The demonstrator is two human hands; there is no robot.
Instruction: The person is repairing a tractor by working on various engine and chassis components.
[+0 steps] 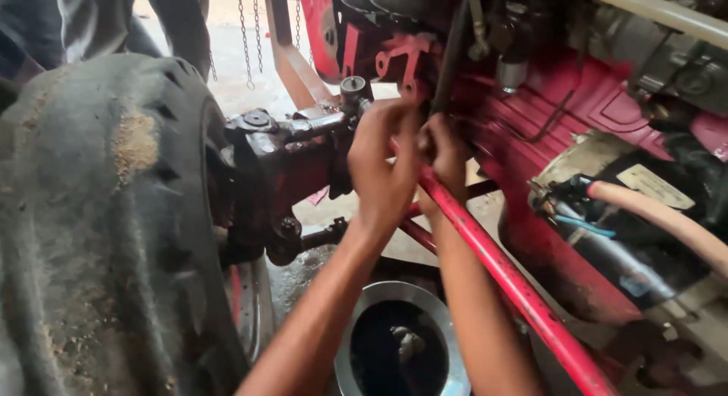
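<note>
Nearest, a metal bowl (402, 343) of dark oil sits below both forearms, its contents hard to make out. Farther up, the left hand (383, 165) and right hand (444, 153) close together around the upper end of a red steel rod (485, 248), by the greasy axle knuckle (284, 157) right of the muddy tyre (98, 214). The rod looks stiff, heavy and probably slippery; grip the bare shaft. The fingertips and the joint are hidden.

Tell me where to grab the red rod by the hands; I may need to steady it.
Grip the red rod on its bare middle stretch, coming from above. It slants clear there, while its upper end is hidden behind the left hand and right hand.
</note>
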